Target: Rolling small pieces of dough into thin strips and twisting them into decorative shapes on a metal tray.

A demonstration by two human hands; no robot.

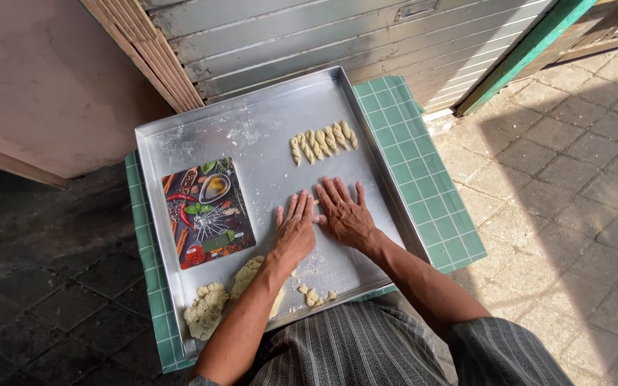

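Both my hands lie flat, fingers spread, holding nothing — left hand (pixel 295 230) beside right hand (pixel 343 214) on the metal tray (pixel 252 129). Twisted dough pieces (pixel 322 141) sit beyond my fingertips; the dough lump (pixel 207 311) lies beside my left forearm — small scraps (pixel 313 294) nearby.

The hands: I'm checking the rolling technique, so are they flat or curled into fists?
Flat. The left hand and right hand lie palm-down, fingers stretched, side by side on the metal tray. Anything under them is hidden.
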